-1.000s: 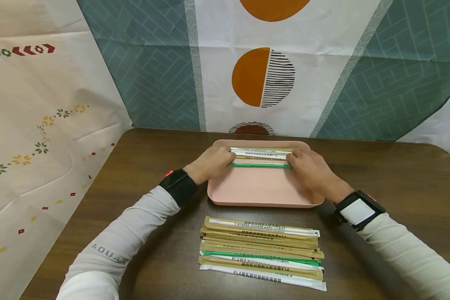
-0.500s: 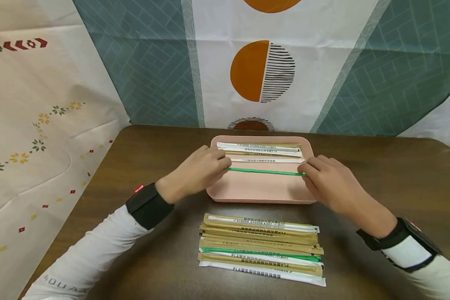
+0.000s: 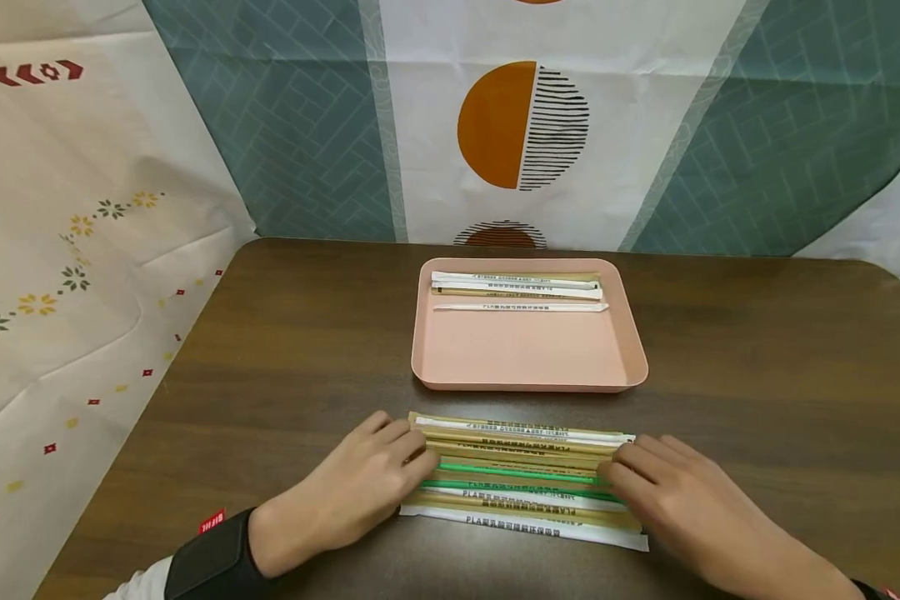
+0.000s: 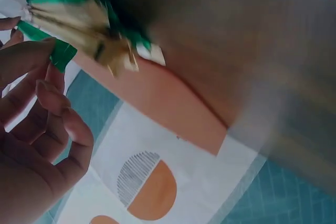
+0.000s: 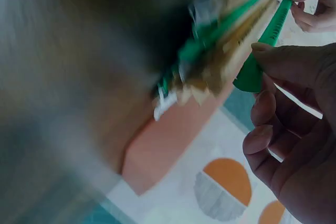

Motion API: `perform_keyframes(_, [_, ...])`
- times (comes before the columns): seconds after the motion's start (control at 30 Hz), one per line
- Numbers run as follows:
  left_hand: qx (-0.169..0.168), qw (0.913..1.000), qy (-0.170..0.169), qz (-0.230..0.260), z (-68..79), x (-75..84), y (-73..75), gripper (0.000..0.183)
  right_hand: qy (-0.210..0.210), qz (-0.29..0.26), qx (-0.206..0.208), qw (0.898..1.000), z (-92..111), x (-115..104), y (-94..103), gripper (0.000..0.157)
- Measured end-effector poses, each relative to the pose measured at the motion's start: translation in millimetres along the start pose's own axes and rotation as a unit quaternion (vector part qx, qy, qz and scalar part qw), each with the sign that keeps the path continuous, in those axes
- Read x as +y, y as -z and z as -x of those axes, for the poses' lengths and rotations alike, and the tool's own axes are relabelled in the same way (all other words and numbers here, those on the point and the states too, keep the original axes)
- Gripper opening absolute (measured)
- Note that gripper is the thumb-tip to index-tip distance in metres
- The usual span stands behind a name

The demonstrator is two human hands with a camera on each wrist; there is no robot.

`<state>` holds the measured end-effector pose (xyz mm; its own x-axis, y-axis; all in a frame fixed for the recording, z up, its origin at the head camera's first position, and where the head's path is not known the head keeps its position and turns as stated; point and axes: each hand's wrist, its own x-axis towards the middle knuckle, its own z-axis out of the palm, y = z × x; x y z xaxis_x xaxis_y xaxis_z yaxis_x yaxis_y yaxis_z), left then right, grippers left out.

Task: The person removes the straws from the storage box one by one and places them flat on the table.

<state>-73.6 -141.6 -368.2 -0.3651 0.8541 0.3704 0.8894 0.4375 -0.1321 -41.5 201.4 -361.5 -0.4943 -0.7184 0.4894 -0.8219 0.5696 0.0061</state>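
My left hand [image 3: 348, 487] and right hand [image 3: 697, 508] are at either side of the pile of paper-wrapped straws [image 3: 532, 503] near the front of the table. Between them a green wrapped straw [image 3: 516, 473] is stretched level across the pile. The left wrist view shows thumb and finger pinching one end of this green straw [image 4: 64, 55]. At its other end, in the right wrist view, my right thumb and fingers pinch the green wrapper [image 5: 273, 32]. Another green straw [image 3: 506, 486] lies in the pile among brown and white ones.
A shallow pink tray [image 3: 528, 358] stands behind the pile. Along its far side lie several brown and white wrapped straws [image 3: 517, 287], with one white straw [image 3: 521, 307] slightly apart. Patterned cloth [image 3: 307, 142] hangs behind the brown table [image 3: 307, 350].
Both hands have lifted the green straw out of the pink tray and brought it toward me, over the pile. The white straw stays in the tray.
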Motion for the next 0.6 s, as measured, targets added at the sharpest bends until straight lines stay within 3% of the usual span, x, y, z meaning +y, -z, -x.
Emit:
perform_keyframes(0.4, [0.009, 0.9994, 0.023, 0.023, 9.9, 8.2, -9.5, 0.007, -0.006, 0.002, -0.025, 1.000, 16.3, -6.5, -14.8, 0.050])
perform_keyframes(0.6, [0.018, 0.9987, 0.029, 0.039, 12.3, 11.1, -8.7, 0.014, -0.001, -0.009, -0.019, 1.000, 19.7, -9.1, -16.5, 0.046])
